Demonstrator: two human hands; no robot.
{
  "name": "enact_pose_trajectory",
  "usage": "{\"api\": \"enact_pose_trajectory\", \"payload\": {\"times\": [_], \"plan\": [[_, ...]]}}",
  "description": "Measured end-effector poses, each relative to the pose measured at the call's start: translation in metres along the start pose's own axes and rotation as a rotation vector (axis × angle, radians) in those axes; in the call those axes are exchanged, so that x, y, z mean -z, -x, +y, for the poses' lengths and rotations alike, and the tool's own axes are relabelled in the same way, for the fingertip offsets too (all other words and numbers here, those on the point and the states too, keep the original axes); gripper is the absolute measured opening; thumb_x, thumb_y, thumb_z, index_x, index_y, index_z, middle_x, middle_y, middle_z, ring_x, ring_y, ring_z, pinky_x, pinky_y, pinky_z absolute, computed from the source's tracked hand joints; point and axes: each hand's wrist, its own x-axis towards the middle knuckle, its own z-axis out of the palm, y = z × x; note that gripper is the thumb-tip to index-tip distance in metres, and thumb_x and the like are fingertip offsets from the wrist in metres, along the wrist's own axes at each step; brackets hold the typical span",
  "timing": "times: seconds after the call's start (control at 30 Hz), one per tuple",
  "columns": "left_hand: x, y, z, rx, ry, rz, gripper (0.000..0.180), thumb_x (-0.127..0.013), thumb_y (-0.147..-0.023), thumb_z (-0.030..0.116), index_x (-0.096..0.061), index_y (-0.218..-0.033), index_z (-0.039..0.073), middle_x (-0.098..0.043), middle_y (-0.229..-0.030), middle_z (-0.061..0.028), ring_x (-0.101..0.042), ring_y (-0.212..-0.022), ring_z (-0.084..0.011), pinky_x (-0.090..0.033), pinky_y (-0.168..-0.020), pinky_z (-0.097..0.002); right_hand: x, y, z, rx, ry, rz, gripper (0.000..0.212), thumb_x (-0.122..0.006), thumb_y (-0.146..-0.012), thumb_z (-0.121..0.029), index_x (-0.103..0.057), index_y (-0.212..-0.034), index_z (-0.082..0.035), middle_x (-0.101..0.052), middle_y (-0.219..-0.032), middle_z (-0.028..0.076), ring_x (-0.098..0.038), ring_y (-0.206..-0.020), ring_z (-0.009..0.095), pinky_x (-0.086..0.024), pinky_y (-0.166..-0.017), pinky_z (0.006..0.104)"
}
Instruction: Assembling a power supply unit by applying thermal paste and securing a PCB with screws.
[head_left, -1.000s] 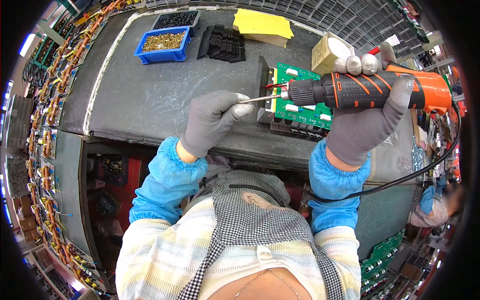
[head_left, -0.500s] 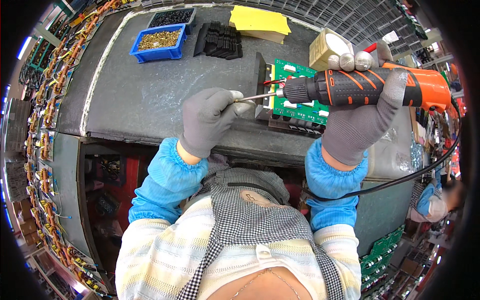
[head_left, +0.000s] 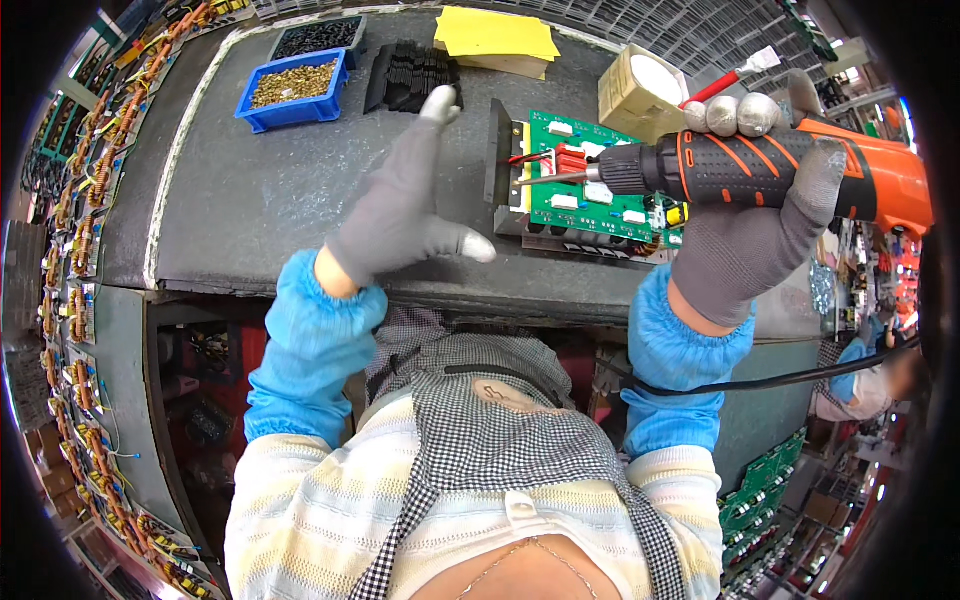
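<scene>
My right hand (head_left: 745, 250), in a grey glove with pale fingertips, is wrapped round an orange and black electric screwdriver (head_left: 725, 165). Its thin bit points left over a green circuit board (head_left: 548, 207) with white, red and yellow parts; whether the tip touches anything I cannot tell. The board lies near the bench's front edge, beside an upright black plate (head_left: 496, 165) at its left end. To the left, my gloved left hand (head_left: 390, 215) is held over the bench, thumb and fingers spread, holding nothing. Its fingertips are near a stack of black flat parts (head_left: 410, 75).
A blue bin (head_left: 300, 115) holds brass-coloured small parts; a grey bin (head_left: 357, 45) of black pieces stands behind. Yellow sheets (head_left: 495, 35), a cardboard box (head_left: 612, 100) and a red-handled brush (head_left: 715, 88) lie at the back. A black cable (head_left: 765, 382) hangs right. Another person (head_left: 860, 390) is far right.
My left hand has let go of the screwdriver bit, opened and moved left. The screwdriver in my right hand has shifted slightly right, and the whole view has moved a little.
</scene>
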Motion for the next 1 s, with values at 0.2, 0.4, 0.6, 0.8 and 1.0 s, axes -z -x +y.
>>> {"api": "enact_pose_trajectory", "payload": {"times": [0.2, 0.4, 0.6, 0.8, 1.0], "plan": [[-0.021, -0.035, -0.011, 0.058, 0.141, -0.191, 0.148, -0.097, -0.055, 0.043, 0.001, -0.159, 0.002, -0.045, -0.142, -0.0344, -0.043, -0.137, -0.0485, -0.035, -0.116, -0.0477, -0.008, 0.001, 0.005, 0.04, 0.285, -0.023, 0.073, -0.065, -0.095, -0.042, -0.036, -0.145, 0.002, -0.064, -0.096, 0.013, -0.063, -0.09, 0.027, -0.053, -0.088, 0.0494], [-0.024, -0.041, -0.009, -0.102, -0.072, -0.192, 0.137, -0.094, -0.061, 0.041, -0.006, -0.159, 0.003, -0.053, -0.136, -0.0272, -0.049, -0.129, -0.0469, -0.039, -0.111, -0.0493, -0.002, 0.001, 0.012, 0.02, 0.345, -0.08, 0.072, -0.064, -0.096, -0.04, -0.034, -0.146, 0.003, -0.064, -0.095, 0.014, -0.065, -0.09, 0.027, -0.055, -0.088, 0.0518], [-0.024, -0.043, -0.009, -0.125, -0.173, -0.217, 0.13, -0.092, -0.063, 0.041, -0.013, -0.158, 0.0, -0.051, -0.135, -0.0282, -0.047, -0.131, -0.0462, -0.038, -0.112, -0.0493, -0.01, 0.001, 0.012, 0.013, 0.443, -0.091, 0.073, -0.062, -0.097, -0.04, -0.031, -0.147, 0.002, -0.064, -0.095, 0.013, -0.066, -0.09, 0.028, -0.056, -0.09, 0.0505], [-0.023, -0.041, -0.015, -0.191, -0.16, -0.186, 0.132, -0.089, -0.061, 0.052, -0.014, -0.156, 0.0, -0.051, -0.137, -0.0249, -0.05, -0.129, -0.0406, -0.028, -0.119, -0.0551, -0.027, -0.021, 0.023, -0.141, 0.464, -0.266, 0.03, -0.058, -0.098, -0.028, -0.062, -0.094, 0.002, -0.063, -0.086, 0.011, -0.066, -0.087, 0.025, -0.055, -0.081, 0.0399], [-0.022, -0.036, -0.017, -0.206, -0.196, -0.156, 0.131, -0.088, -0.062, 0.053, -0.015, -0.156, -0.001, -0.053, -0.131, -0.0231, -0.052, -0.125, -0.0396, -0.029, -0.118, -0.0554, -0.042, -0.033, 0.039, -0.303, 0.307, -0.1, 0.032, -0.067, -0.093, -0.022, -0.054, -0.114, -0.002, -0.063, -0.083, 0.009, -0.063, -0.074, 0.018, -0.052, -0.068, 0.0327]]}}
